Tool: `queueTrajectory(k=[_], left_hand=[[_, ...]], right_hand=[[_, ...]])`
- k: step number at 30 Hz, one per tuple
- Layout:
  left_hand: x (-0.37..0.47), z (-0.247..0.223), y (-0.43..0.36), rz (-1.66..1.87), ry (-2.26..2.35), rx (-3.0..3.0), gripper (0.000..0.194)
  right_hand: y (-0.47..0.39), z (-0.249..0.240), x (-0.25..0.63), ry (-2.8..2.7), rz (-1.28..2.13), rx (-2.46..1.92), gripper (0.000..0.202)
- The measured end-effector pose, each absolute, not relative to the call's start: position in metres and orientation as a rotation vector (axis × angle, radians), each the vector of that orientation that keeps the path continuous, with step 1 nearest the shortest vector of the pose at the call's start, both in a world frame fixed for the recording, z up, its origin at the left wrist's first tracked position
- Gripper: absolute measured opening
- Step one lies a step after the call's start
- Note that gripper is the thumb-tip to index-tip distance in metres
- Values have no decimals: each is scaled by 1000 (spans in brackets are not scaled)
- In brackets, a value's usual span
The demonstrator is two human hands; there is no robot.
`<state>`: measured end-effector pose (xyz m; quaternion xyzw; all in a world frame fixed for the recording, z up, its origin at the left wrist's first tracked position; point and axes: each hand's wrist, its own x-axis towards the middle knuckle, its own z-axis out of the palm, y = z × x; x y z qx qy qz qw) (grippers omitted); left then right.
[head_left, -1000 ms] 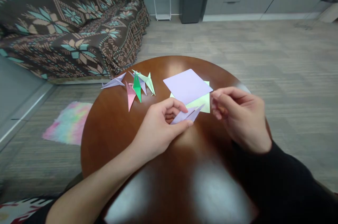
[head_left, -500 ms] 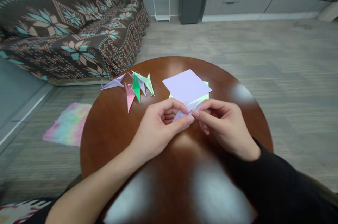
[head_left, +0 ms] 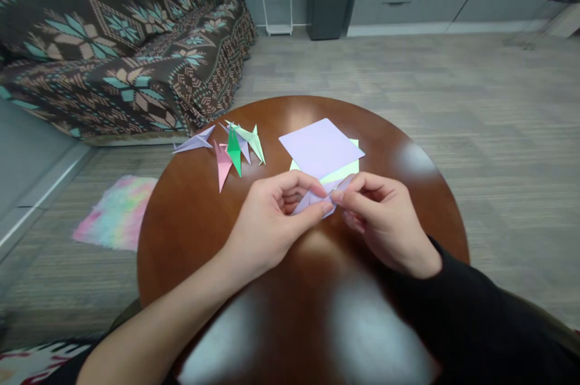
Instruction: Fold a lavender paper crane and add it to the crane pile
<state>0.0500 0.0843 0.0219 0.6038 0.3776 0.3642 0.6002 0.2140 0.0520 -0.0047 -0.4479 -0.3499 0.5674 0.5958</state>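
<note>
Folded lilac paper (head_left: 312, 198): one piece, right at the centre of the frame, a little below the middle, and we have both hands clamped on it.
Left hand (head_left: 272, 222): one, thumb and forefinger pinching the paper from the left, other fingers curled in behind.
Right hand (head_left: 389, 222): one, thumb and forefinger nipping the paper's right part; the two sets of fingertips sit just beside each other, and we cannot tell whether they touch.
Flat sheets: we count one lilac sheet (head_left: 321, 144) on top, just above the hands, with pale green paper (head_left: 348, 171) peeking out beneath; how many layers lie there, we cannot tell.
Origami figures: five on the left of the tabletop: one lilac figure (head_left: 198, 142) at the outer edge, then one pink figure (head_left: 222, 167), one bright green figure (head_left: 234, 154), one pale green figure (head_left: 257, 144) and a second lilac one, partly covered.
Round table (head_left: 190, 222): one, brown and glossy, filling the lower middle.
Patterned sofa (head_left: 136, 71): one, upper left.
Fluffy rug (head_left: 118, 213): one, pastel, at the left.
Printed cloth (head_left: 31, 361): lower left corner, red and dark marks; lettering or pattern, we cannot tell.
</note>
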Motion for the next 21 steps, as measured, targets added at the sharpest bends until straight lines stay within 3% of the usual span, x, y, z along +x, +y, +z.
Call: queueTrajectory(k=[9, 18, 21], left_hand=[[50, 22, 83, 799, 912, 1419, 12], [51, 19, 84, 851, 911, 1440, 14], [52, 19, 84, 860, 896, 1426, 14]], right_hand=[[67, 6, 232, -626, 1102, -1021, 20], [54, -6, 223, -920, 1256, -1059, 12], [54, -5, 222, -892, 1267, -1049, 19]])
